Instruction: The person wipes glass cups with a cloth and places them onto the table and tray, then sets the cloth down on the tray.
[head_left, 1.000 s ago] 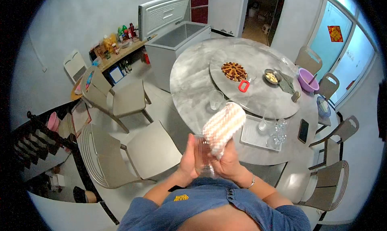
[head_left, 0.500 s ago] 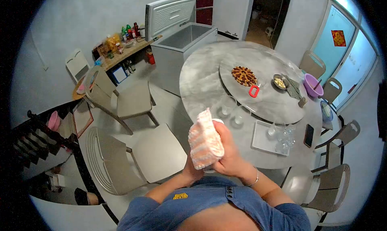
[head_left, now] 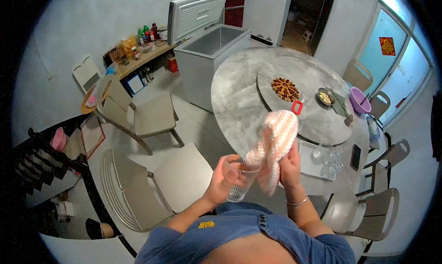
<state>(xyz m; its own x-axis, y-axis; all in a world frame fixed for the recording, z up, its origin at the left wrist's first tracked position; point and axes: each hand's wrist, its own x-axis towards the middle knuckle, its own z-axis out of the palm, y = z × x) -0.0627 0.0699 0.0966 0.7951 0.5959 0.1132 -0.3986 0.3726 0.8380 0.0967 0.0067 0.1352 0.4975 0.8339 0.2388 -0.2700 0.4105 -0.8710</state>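
My left hand [head_left: 217, 183] is closed around a clear drinking glass [head_left: 241, 183], held tilted in front of my body. In my right hand [head_left: 290, 166] is a pink-and-white striped cloth [head_left: 280, 135], bunched up and raised above the table edge. A lower fold of the cloth reaches the rim of the glass; whether it goes inside I cannot tell. Close to my right hand, a white tray [head_left: 307, 159] on the table carries several clear glasses [head_left: 332, 168].
The round marble-look table [head_left: 230, 89] has a turntable [head_left: 317, 121] bearing a brown trivet [head_left: 285, 89], a red-handled tool [head_left: 297, 108] and a metal bowl [head_left: 325, 97]. A purple basin [head_left: 359, 101] and phone [head_left: 355, 156] lie right. Chairs [head_left: 182, 176] and an open chest freezer [head_left: 195, 75] stand left.
The cloth, earlier wrapped between both hands, has moved up and right with my right hand. My left hand has come apart from it, and the glass it holds now shows.
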